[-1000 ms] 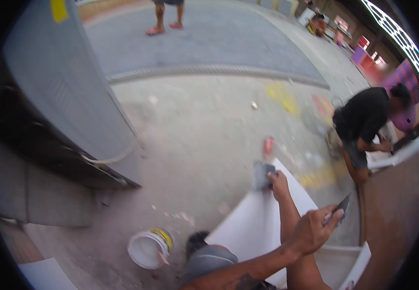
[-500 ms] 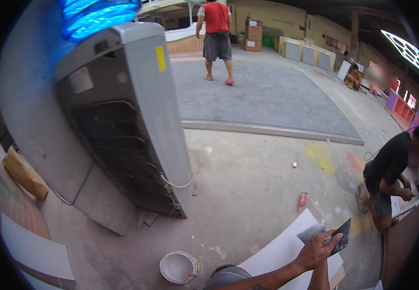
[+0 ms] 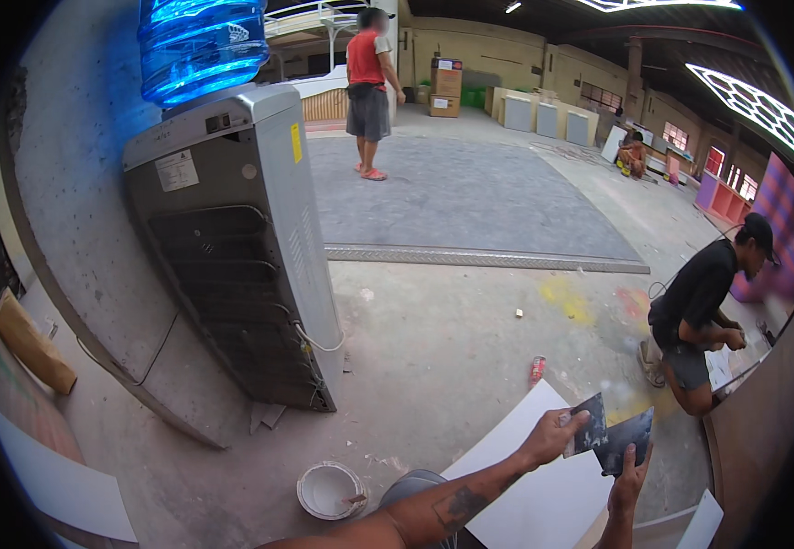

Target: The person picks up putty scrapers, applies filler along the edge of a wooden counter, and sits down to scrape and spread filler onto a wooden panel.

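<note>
My left hand (image 3: 548,441) grips a putty knife (image 3: 589,414) with a dark, white-smeared blade. Beside it, my right hand (image 3: 630,485) has its fingers closed on a second dark, flat scraper (image 3: 628,437). The two blades overlap in the picture; whether they touch is unclear. Beneath my forearms lie white panels (image 3: 543,499). To their left, a white bucket (image 3: 303,499) stands on the floor, with whitish paste and a stick-like tool inside.
A water dispenser (image 3: 301,238) with a blue bottle stands at left. One person (image 3: 699,302) crouches at right beside a brown board (image 3: 763,412); another (image 3: 367,82) stands on the grey platform (image 3: 470,183). A red can (image 3: 538,369) lies beyond the panels.
My hands have moved apart a little, and two separate blades now show. The view has shifted. The person in red has turned sideways.
</note>
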The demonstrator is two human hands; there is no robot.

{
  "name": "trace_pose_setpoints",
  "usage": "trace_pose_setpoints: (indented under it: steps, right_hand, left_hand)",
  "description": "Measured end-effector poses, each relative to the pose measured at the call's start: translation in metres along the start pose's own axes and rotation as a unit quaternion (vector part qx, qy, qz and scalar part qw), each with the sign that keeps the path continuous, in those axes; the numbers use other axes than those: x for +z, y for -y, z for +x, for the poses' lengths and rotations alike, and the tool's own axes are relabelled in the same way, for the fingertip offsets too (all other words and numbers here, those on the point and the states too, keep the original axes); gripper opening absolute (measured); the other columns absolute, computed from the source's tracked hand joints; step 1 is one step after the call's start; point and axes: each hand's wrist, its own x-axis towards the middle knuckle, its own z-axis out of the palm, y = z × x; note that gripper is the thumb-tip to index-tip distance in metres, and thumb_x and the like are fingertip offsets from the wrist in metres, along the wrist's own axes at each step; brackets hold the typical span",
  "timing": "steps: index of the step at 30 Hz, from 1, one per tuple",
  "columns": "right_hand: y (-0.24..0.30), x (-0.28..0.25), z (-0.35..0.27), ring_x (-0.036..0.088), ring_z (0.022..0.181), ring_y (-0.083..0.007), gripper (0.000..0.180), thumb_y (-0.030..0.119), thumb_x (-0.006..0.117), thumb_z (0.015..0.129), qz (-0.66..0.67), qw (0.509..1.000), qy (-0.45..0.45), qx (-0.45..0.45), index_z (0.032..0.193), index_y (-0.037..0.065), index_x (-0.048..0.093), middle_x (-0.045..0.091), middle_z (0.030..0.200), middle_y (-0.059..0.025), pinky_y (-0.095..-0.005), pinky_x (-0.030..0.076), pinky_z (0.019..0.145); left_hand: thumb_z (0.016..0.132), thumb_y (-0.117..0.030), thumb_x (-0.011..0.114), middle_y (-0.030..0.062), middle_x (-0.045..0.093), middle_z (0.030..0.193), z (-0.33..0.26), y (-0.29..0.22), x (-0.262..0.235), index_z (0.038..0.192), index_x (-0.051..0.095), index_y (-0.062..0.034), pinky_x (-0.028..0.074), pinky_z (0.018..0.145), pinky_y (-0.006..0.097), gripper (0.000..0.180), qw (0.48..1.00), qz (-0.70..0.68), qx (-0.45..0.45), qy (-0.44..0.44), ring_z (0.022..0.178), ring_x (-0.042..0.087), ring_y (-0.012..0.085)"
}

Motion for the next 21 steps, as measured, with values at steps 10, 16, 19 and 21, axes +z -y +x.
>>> trace_pose_setpoints:
  steps: [10, 16, 19, 21]
  right_hand:
    - [0.014, 0.007, -0.017, 0.056, 0.115, -0.0217, 0.071, 0.000, 0.059, 0.086, 0.022, 1.000, -0.008, 0.021, 0.150, 0.003, 0.027, 0.054, 0.127, -0.0131, -0.0361, 0.044, 0.103]
    - [0.016, -0.006, -0.009, 0.055, 0.115, -0.0217, 0.052, 0.003, 0.053, 0.087, 0.032, 0.998, -0.050, -0.015, 0.137, -0.004, 0.042, 0.056, 0.123, -0.0133, -0.0341, 0.042, 0.102]
    - [0.017, -0.019, -0.008, 0.055, 0.115, -0.0212, 0.049, 0.003, 0.053, 0.088, 0.054, 0.997, -0.062, -0.016, 0.135, -0.005, 0.045, 0.057, 0.124, -0.0136, -0.0339, 0.042, 0.102]
    - [0.020, -0.025, -0.009, 0.056, 0.113, -0.0190, 0.041, 0.003, 0.054, 0.091, 0.077, 0.995, -0.056, -0.016, 0.131, -0.004, 0.051, 0.060, 0.124, -0.0123, -0.0319, 0.044, 0.099]
  left_hand:
    - [0.101, -0.030, 0.062, 0.0027, 0.068, 0.090, 0.007, 0.005, 0.024, 0.109, 0.069, 0.0005, 0.051, 0.063, 0.024, 0.032, 0.996, 0.019, -0.084, 0.027, 0.076, 0.062, 0.0077]
    - [0.103, -0.019, 0.056, 0.0075, 0.069, 0.106, 0.021, 0.031, 0.047, 0.121, 0.061, 0.0023, 0.057, 0.086, 0.030, 0.028, 0.981, -0.142, -0.096, 0.096, 0.095, 0.069, 0.0151]
    - [0.104, -0.020, 0.055, 0.0082, 0.069, 0.107, 0.023, 0.034, 0.056, 0.122, 0.060, 0.0031, 0.057, 0.085, 0.031, 0.029, 0.978, -0.158, -0.107, 0.086, 0.095, 0.069, 0.0152]
    - [0.103, -0.021, 0.057, 0.0066, 0.069, 0.104, 0.023, 0.030, 0.058, 0.119, 0.062, 0.0035, 0.055, 0.082, 0.028, 0.030, 0.978, -0.152, -0.109, 0.090, 0.091, 0.067, 0.0125]
